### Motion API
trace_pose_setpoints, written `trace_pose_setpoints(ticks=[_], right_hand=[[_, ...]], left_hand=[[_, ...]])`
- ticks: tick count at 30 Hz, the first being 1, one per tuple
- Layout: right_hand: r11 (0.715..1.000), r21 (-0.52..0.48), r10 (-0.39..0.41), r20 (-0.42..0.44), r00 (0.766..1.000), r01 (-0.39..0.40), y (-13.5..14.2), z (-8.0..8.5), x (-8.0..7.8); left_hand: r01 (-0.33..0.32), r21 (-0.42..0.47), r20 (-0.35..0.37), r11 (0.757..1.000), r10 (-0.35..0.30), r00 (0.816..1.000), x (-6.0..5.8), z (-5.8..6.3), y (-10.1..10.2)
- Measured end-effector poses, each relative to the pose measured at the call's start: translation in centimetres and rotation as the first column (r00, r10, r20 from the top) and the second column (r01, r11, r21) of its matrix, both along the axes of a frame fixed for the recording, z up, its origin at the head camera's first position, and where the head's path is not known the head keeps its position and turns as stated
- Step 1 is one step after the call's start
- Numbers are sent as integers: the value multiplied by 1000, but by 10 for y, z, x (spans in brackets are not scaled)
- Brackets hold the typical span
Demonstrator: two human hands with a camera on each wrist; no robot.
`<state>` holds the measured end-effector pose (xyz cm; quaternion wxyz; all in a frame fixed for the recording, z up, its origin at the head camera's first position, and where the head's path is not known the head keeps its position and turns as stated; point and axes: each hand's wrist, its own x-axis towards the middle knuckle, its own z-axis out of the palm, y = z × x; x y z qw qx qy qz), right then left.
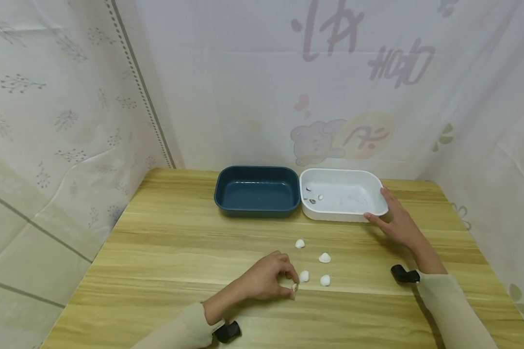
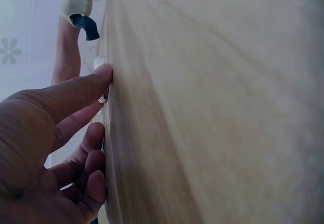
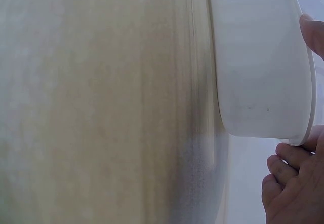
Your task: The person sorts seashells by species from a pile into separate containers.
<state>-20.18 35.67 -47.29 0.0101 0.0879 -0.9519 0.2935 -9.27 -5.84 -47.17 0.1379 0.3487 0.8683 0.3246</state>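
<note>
My left hand (image 1: 266,276) is low over the table, pinching a small brownish seashell (image 1: 294,287) between thumb and index finger. In the left wrist view the thumb (image 2: 104,74) partly covers that shell. Several white seashells lie just beyond and to the right, among them one shell (image 1: 304,276) right beside the fingertips. My right hand (image 1: 399,223) grips the right end of a white plastic tray (image 1: 345,216), thumb on its near rim and fingers round the end. A few small shells (image 1: 313,201) sit at the left inside this tray.
A dark blue tray (image 1: 256,213) stands against the white one's left side, near the table's back edge. The wooden table (image 1: 157,271) meets patterned cloth walls (image 1: 227,97) at the back. Each wrist wears a black device (image 1: 403,274).
</note>
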Motion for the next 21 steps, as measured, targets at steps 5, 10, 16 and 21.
trace_pose_setpoints(ticks=[5, 10, 16, 21], right_hand=[[1000, -3, -1, -2, 1000, 1, 0, 0, 1], [1000, -1, -1, 1, 1000, 1, 0, 0, 0], [1000, 0, -4, 1, 1000, 4, 0, -1, 0], [1000, -1, -3, -3, 1000, 3, 0, -1, 0]], left_hand=[[-16, -12, -3, 1000, 16, 1000, 1, 1, 2], [-11, -30, -14, 999, 10, 1000, 0, 2, 4], [15, -53, -48, 998, -17, 999, 0, 3, 5], [29, -42, -31, 999, -30, 999, -2, 3, 5]])
